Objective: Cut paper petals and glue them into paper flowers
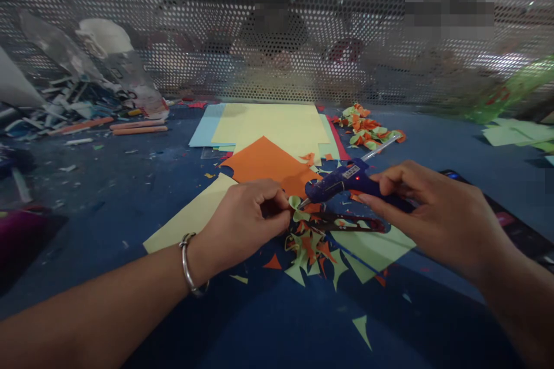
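My right hand (426, 207) is wrapped round the handle of a dark blue glue gun (340, 180), with a clear glue stick (381, 147) poking out of its back. The gun's nozzle points down and left, at a small curled pale green paper piece (295, 202). My left hand (255, 210) pinches this piece at its edge. Below the nozzle are scissors (350, 223), partly covered by green and orange paper scraps (307, 248). An orange sheet (268, 164) lies just behind my left hand.
Yellow sheets (268, 121) are stacked at the back, left of a pile of curled paper pieces (366, 127). A perforated metal panel (208, 78) stands behind. A phone (511, 219) lies at right. At left are a bottle (138, 81) and many glue sticks (138, 129).
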### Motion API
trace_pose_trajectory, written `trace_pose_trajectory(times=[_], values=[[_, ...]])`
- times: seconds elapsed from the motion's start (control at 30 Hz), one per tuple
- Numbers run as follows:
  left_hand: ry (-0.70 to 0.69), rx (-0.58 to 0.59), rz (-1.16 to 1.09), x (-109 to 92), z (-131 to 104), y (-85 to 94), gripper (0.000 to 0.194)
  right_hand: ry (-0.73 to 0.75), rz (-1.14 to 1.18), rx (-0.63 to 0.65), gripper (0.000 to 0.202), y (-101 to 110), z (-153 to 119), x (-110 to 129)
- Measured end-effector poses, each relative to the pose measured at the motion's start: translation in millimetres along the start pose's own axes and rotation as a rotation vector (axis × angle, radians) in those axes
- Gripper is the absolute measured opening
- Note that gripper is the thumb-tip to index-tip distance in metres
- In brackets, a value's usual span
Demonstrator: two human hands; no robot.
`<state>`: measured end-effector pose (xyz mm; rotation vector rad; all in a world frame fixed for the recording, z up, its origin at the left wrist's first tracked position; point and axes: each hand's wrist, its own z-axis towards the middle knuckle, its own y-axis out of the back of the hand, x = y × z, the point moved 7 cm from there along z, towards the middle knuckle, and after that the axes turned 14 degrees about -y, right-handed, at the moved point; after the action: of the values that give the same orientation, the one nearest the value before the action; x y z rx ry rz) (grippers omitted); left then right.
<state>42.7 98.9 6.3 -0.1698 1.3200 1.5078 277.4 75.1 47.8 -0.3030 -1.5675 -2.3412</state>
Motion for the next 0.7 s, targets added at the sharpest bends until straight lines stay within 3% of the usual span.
trace_pose_trajectory(times=[0.43,0.7], values=[[0.0,-0.005,-0.006,-0.5,-0.2,0.7,0.008,0.027,0.015,-0.025,0.022,0.3,-0.4,2.4],[0.043,-0.042,-0.079,3.5,0.7,2.3,0.01,-0.049,0.068,-0.008,0.023,-0.4,5.6,-3.7]])
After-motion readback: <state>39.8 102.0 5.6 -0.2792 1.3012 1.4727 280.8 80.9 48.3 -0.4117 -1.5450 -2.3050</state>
